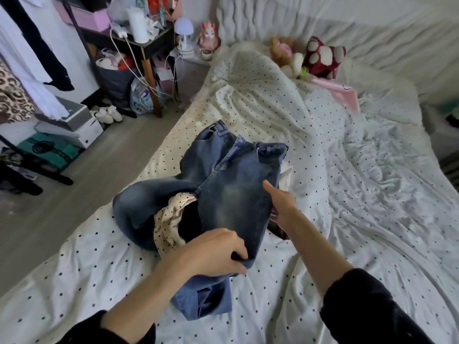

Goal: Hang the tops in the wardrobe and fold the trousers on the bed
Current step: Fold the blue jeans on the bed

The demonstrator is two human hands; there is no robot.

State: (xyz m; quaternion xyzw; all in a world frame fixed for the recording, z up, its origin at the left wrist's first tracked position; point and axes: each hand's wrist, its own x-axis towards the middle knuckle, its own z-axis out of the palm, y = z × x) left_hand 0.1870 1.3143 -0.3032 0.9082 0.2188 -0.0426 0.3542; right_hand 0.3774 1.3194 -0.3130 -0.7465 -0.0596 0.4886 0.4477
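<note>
On the spotted bed point(310, 256), our left hand point(213, 252) pinches the jeans point(233, 184) at a leg fold above a cream top point(169, 219); our right hand point(283, 207) grips their right edge, thumb on the denim.

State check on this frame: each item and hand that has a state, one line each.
jeans: partly folded, lifted off the bed, held by both hands
left hand: grips a fold of the jeans' leg
right hand: thumb on top of the jeans' edge, fingers underneath
polka-dot top: crumpled under the jeans, not hung
duvet: rumpled, spread over the bed
lamp: looks lit
shoe boxes: lids shut, stacked
</note>
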